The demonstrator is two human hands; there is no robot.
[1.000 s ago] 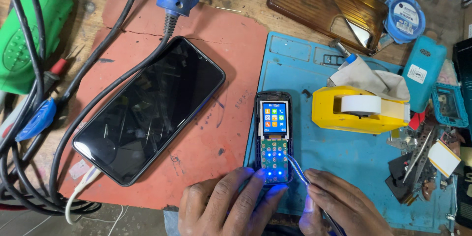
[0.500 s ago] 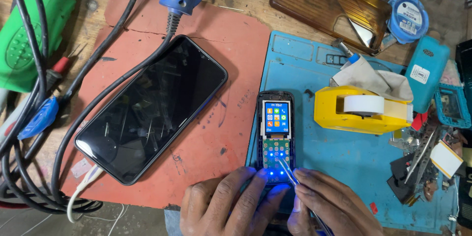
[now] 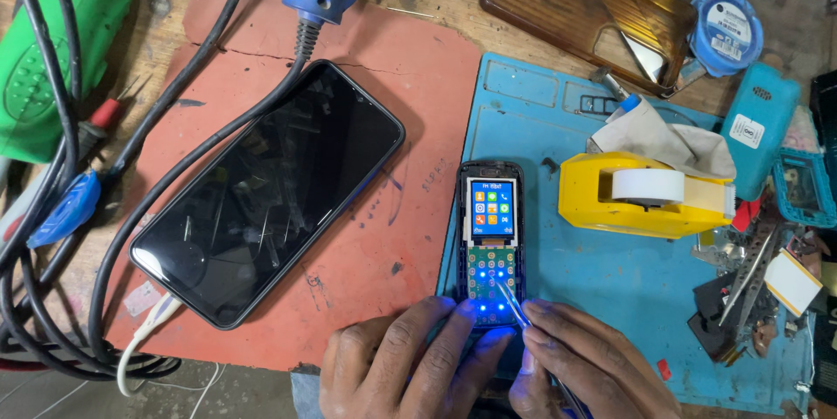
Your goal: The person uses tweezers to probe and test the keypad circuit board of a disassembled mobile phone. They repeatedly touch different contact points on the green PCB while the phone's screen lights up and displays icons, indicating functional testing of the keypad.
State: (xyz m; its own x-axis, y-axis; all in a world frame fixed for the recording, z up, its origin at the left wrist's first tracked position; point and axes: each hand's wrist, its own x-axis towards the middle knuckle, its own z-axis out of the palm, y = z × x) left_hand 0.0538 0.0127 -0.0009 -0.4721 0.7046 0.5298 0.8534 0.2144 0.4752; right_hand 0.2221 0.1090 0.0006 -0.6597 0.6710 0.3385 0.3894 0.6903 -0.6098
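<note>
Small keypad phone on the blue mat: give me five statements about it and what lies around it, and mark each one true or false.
1. The small keypad phone has its screen lit with coloured icons. True.
2. The right hand holds tweezers whose tip is over the phone's exposed keypad board. True.
3. The large smartphone on the red mat shows a bright home screen. False: its screen is dark.
4. The yellow tape dispenser lies on the red mat, left of the small phone. False: it lies on the blue mat, to the phone's right.
5. The left hand rests at the bottom end of the small phone. True.
</note>
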